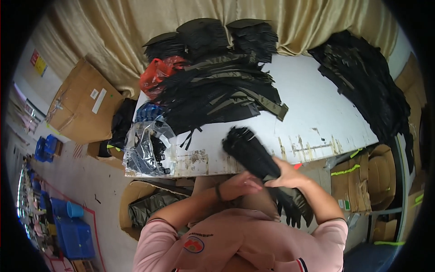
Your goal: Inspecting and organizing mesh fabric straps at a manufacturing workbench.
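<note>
A thick bundle of black fabric pieces (249,149) is in my right hand (287,174), whose fingers and thumb wrap round it near its middle. Its upper end leans left over the table's front edge and is blurred. Below the hand, the dark pieces hang down in front of my body, with narrow strap-like ends. My left hand (244,183) is beside the bundle's lower left side, its fingers stretched toward it and holding nothing that I can see. A dark band circles the left wrist.
On the white table (312,104) lies a wide heap of black and olive fabric pieces (222,90), with stacks (201,38) behind. Left are a red bag (156,75) and a clear bag of black buckles (152,149). More fabric (362,81) lies right. Cardboard boxes (84,102) stand around.
</note>
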A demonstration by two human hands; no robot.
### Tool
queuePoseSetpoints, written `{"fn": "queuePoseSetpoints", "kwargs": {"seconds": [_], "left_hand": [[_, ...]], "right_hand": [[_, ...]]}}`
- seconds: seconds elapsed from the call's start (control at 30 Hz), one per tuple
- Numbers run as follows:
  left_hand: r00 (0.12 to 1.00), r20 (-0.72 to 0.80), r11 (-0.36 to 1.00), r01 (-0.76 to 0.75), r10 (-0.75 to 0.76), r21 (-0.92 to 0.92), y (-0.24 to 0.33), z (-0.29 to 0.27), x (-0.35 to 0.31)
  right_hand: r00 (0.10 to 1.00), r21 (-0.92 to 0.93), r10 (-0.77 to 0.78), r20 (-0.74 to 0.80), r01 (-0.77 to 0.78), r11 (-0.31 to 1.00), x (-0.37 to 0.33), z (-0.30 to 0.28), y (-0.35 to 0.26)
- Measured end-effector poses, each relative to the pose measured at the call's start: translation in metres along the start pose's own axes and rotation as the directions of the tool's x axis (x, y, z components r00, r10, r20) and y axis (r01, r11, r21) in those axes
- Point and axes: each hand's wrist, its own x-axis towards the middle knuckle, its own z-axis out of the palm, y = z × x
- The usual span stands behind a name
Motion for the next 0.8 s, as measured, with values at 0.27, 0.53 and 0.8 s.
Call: {"fn": "queuePoseSetpoints", "kwargs": {"seconds": [0.27,0.53,0.8], "left_hand": [[0.939,-0.236,0.864,-0.106,0.249,0.492,0.052,-0.062,0.051],[0.74,-0.133,-0.207,0.349,0.659,0.914,0.166,-0.227,0.1],[0.614,-0.788,-0.33,0.751,0.031,0.572,0.236,-0.34,0.141]], "right_hand": [[0.873,-0.564,-0.149,-0.464,-0.162,0.81,0.027,-0.18,-0.031],[0.749,-0.703,0.028,-0.662,-0.634,0.322,0.081,-0.329,0.084],[0.62,-0.545,0.273,-0.735,-0.781,0.307,0.118,-0.307,0.183]]}}
